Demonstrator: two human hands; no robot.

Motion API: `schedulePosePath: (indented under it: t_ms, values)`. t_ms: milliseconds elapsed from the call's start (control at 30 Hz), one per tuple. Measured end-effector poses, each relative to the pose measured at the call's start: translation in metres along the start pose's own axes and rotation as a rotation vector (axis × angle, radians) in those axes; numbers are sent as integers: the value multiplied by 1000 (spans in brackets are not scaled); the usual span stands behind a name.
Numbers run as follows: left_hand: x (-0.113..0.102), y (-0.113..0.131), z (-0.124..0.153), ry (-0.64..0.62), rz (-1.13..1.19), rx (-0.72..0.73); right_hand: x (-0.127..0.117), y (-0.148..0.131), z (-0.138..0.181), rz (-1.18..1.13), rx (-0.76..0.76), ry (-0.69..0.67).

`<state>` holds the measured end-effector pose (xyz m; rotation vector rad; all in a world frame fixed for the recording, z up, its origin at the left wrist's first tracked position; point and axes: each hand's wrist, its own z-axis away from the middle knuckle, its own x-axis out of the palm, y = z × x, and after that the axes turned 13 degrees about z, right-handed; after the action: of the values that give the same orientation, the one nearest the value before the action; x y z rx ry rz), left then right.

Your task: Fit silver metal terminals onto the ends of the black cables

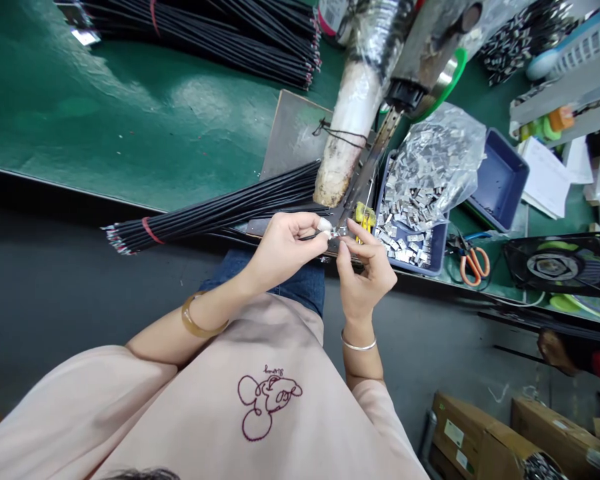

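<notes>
My left hand (293,241) is closed in a pinch on the end of a black cable (307,237). White wrapping covers one of its fingertips. Facing it, my right hand (365,270) pinches a small silver metal connector (342,231) between thumb and fingers. Cable end and connector meet between the two hands; whether they are joined I cannot tell. Just beyond, a bundle of black cables (220,198) tied with a red band lies across the bench edge. A soldering iron seems to be partly hidden behind the wrapped white tube (347,120) above my hands.
Right of my hands stands a blue tray (437,257) of loose metal connectors (410,207) under a plastic bag. Orange-handled pliers (475,265) and a black fan (563,265) lie farther right. Another cable bundle (205,37) rests at the back of the green bench (130,133).
</notes>
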<state>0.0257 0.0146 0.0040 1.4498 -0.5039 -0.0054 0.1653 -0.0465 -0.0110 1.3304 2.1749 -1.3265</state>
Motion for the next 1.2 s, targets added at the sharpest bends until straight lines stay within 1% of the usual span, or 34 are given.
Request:
schedulePosePath:
  t_ms: [200,333,500,600,733,867,967,1133,1200]
  values:
    - [0,4,-2,25,-15,64,-2,-8,-9,37,-37,28]
    - [-1,6,-2,-5,-59,43,-2,-5,-7,8,-26,20]
    - [-1,4,-1,-4,-101,34,-1,-3,-10,62,-50,49]
    - [1,6,-1,-1,-102,49,-2,-7,-15,97,-74,73]
    - [1,9,-1,-14,-69,47,-4,-11,-14,94,-95,68]
    - [-2,10,-3,-76,-30,9,-7,-8,-8,48,-114,38]
    - [-4,9,-4,-131,-6,-50,-9,-4,-5,71,-128,7]
    - [-4,7,-3,-147,2,-79,-10,-2,-4,70,-112,5]
    - [-4,8,-3,-159,13,-87,-11,-1,-4,92,-130,13]
